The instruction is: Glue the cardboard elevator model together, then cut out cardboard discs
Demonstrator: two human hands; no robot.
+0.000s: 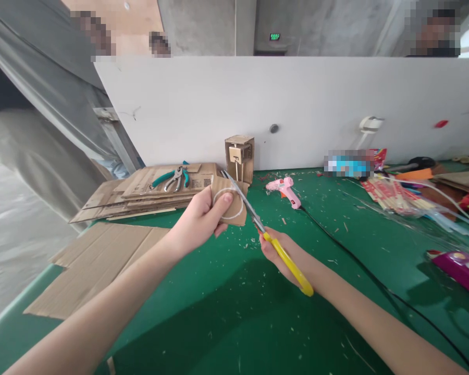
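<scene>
Pinched between the thumb and fingers of my left hand [203, 213] is a small cardboard piece [239, 216] with a white circle drawn on it. My right hand [277, 252] grips yellow-handled scissors [289, 265]. Their blades [242, 198] point up and left, lying along the right part of the cardboard piece. Whether the blades have bitten into it I cannot tell. Just behind stands an upright cardboard box [247, 159] with a smaller box and a stick inside.
A pink glue gun [285, 190] with a black cord lies on the green table [219, 312]. Pliers [174, 178] rest on stacked cardboard [136, 195] at left; a loose sheet [97, 265] lies nearer. At right are packaged sticks [391, 195] and a purple object [459, 271]. A white panel [203, 109] bounds the back.
</scene>
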